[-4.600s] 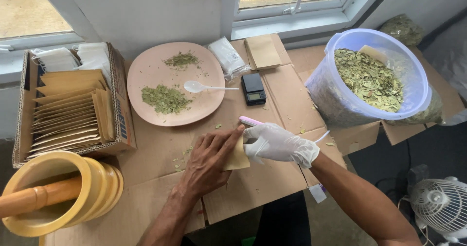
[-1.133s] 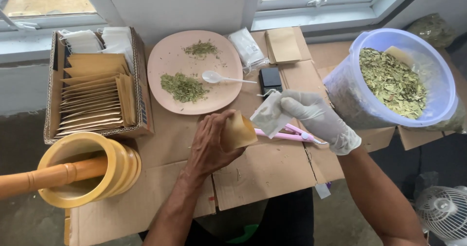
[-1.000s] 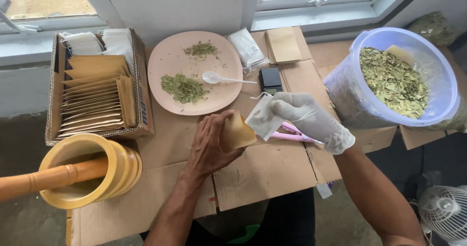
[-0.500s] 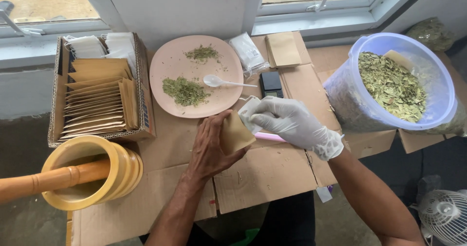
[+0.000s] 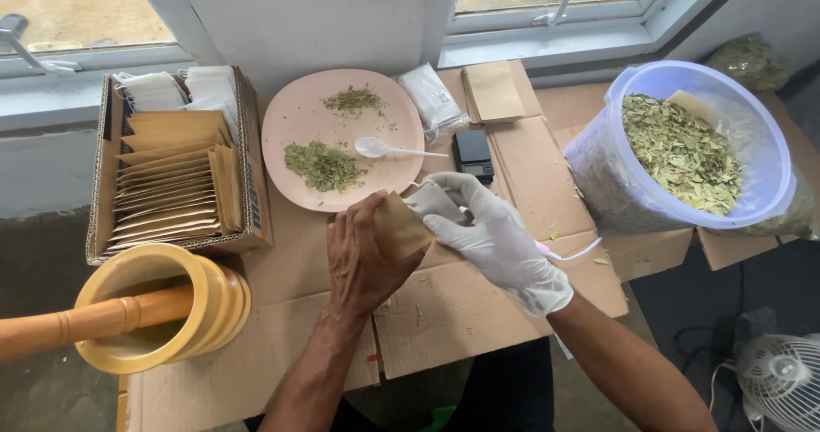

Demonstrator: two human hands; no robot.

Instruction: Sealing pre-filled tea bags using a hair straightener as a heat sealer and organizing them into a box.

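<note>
Cardboard-covered desk under window | left hand bare, fingers closed around tan paper envelope, long axis toward 2 o'clock | right hand gloved, fingers pinching white sachet at envelope's mouth, touching | pink plate of crushed leaves at 11 o'clock.

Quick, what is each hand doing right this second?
Left hand: bare, closed around a small brown paper envelope.
Right hand: in a white glove, fingers pinching a small white sachet at the envelope's mouth.
</note>
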